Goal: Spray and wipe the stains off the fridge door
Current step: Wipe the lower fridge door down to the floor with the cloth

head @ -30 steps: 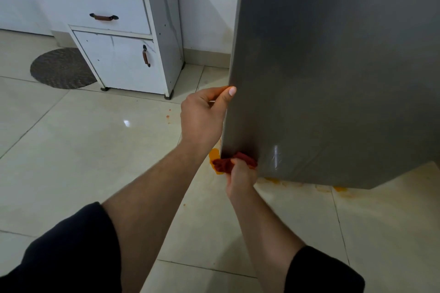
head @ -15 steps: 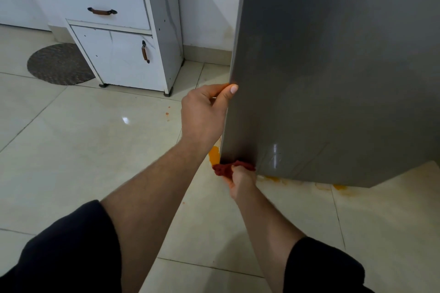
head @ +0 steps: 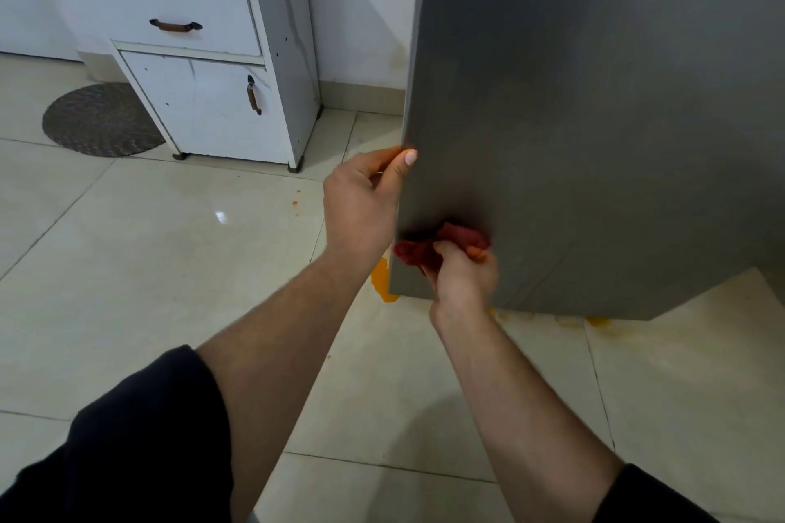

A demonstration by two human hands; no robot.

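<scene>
The grey fridge door [head: 594, 119] fills the upper right of the head view. My left hand [head: 361, 208] grips its left edge, thumb on the front face. My right hand [head: 463, 276] is closed on a bunched red cloth [head: 441, 244] and presses it against the door's lower left corner area. An orange stain [head: 382, 280] shows on the floor just below that corner. No spray bottle is in view.
A white cabinet [head: 204, 68] with a drawer and a small door stands at the back left against the wall. A round dark mat [head: 100, 119] lies beside it. More orange smears [head: 594, 321] run along the floor tiles under the door's bottom edge.
My right hand has moved the red cloth up and slightly right, from the door's bottom edge onto its face. My left hand stays on the door edge.
</scene>
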